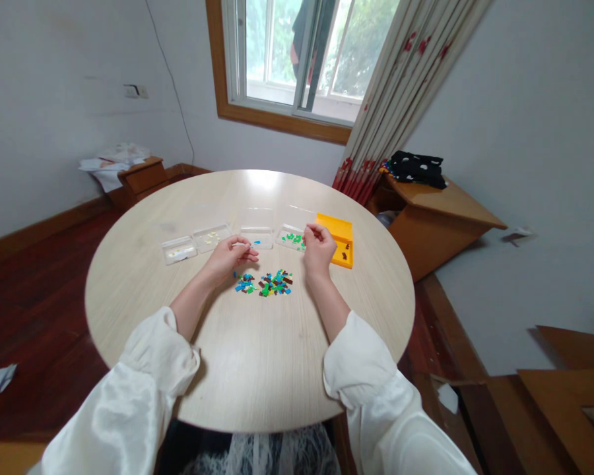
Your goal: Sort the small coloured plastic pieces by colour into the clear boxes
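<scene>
My left hand (pixel 231 256) hovers at the near side of a clear box (pixel 262 231) with a blue piece (pixel 257 242) in it. Its fingers are loosely bent and apart, and I see nothing held in them. My right hand (pixel 319 249) is closed, fingertips pressed together, between a clear box of green pieces (pixel 293 238) and a yellow box (pixel 337 227) with a few brown pieces (pixel 345 255). Whatever it holds, if anything, is hidden. Between my wrists lies a loose pile of small building bricks (pixel 276 284) in blue, green, brown and yellow.
Two more clear boxes, one with pale pieces (pixel 212 235) and one with whitish pieces (pixel 179 253), stand at the left on the round table (pixel 257 369). A cabinet (pixel 426 218) with black cloth (pixel 418 169) stands right, beside the curtain (pixel 400 86).
</scene>
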Motion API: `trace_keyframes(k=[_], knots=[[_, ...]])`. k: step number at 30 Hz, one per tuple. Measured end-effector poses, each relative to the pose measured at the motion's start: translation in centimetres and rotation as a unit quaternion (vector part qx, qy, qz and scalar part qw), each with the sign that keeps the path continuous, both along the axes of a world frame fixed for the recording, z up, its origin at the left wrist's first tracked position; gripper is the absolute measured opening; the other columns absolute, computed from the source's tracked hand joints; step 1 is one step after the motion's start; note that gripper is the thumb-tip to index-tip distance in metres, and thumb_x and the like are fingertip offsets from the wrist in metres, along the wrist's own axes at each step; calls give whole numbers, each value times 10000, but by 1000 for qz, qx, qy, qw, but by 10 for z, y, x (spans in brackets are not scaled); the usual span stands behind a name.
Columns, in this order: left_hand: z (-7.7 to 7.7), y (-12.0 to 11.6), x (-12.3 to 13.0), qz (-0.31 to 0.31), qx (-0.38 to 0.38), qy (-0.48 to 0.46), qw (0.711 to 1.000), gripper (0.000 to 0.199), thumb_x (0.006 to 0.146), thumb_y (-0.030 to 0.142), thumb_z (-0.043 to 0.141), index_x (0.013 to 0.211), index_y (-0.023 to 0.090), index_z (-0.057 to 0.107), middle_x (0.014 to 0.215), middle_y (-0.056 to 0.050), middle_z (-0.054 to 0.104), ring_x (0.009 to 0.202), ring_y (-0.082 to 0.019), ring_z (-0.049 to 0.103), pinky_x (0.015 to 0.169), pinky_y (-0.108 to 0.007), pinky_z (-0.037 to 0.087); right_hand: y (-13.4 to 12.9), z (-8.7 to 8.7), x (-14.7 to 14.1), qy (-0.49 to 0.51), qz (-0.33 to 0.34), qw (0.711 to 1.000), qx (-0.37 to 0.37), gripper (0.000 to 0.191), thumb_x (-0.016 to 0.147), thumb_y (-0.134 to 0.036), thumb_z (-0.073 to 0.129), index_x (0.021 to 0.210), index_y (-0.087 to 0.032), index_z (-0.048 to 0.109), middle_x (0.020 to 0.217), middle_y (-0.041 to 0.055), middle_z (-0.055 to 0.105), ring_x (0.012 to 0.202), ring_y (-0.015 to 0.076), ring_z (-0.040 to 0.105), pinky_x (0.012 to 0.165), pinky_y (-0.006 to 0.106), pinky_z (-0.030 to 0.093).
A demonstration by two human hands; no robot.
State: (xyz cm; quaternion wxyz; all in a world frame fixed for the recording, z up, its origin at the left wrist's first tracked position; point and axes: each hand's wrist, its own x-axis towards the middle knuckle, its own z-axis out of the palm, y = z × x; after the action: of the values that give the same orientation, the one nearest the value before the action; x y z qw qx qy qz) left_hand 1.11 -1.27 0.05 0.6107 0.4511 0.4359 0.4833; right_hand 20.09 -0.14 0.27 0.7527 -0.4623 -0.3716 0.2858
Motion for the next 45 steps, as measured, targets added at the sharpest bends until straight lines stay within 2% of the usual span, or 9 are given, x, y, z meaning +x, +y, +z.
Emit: trace_keyframes(k=[5,12,16,20,24,27,31,41,45], knots=[[-2,1,-1,16,0,-14,1000,57,775,121,556,759,155,514,614,-24,665,572,-116,645,602,-238,516,5,5,21,235,-77,968,-46,94,739,-218,582,767,-166,509,590,-82,492,505,28,466,482,135,379],[-2,1,-1,19,-1,-15,1000,86,757,154,592,779,155,509,614,-17,659,570,-110,637,595,-230,509,7,-1,33,292,-84,952,-43,231,812,-435,502,823,-214,435,656,-37,551,592,86,574,508,184,441],[-3,2,-2,33,7,-17,999,103,738,183,614,761,154,518,588,-8,633,532,-98,604,573,-218,494,11,-2,33,212,-46,975,-56,289,752,-499,513,776,-214,469,574,-67,461,482,74,466,459,190,372],[-4,4,-3,43,22,-20,999,119,720,218,631,715,150,533,540,23,572,468,-75,526,519,-201,461,6,-2,21,46,138,986,-86,288,643,-451,623,714,-176,575,510,-81,417,450,52,363,448,194,301],[-2,3,-4,58,22,-18,998,109,711,216,626,692,144,546,492,46,502,425,-52,443,465,-168,394,-9,-7,5,-180,361,906,-128,221,582,-333,704,678,-143,643,561,-43,541,522,63,446,504,205,338],[1,2,-4,65,22,-13,998,117,696,221,635,678,146,548,476,55,471,418,-49,423,443,-156,358,-19,-10,-3,-289,447,833,-150,188,579,-280,723,679,-131,665,564,-35,557,529,65,451,512,209,338],[3,1,-3,68,19,-11,997,116,679,218,638,668,146,548,476,57,463,411,-46,411,435,-156,356,-23,-7,-9,-394,461,785,-125,108,630,-239,707,659,-138,684,614,-11,597,555,65,450,530,208,355],[2,2,-3,70,21,-17,997,128,667,230,653,657,151,552,474,54,457,425,-52,415,440,-161,379,-27,-8,-16,-502,424,745,-116,72,673,-191,683,625,-147,654,587,-13,594,561,78,511,552,207,398],[-1,3,-4,66,21,-17,997,134,670,237,653,659,152,550,472,55,451,422,-54,410,436,-165,371,-30,-4,-17,-499,422,745,-135,75,677,-174,665,609,-146,646,559,-17,589,544,79,515,536,202,390]])
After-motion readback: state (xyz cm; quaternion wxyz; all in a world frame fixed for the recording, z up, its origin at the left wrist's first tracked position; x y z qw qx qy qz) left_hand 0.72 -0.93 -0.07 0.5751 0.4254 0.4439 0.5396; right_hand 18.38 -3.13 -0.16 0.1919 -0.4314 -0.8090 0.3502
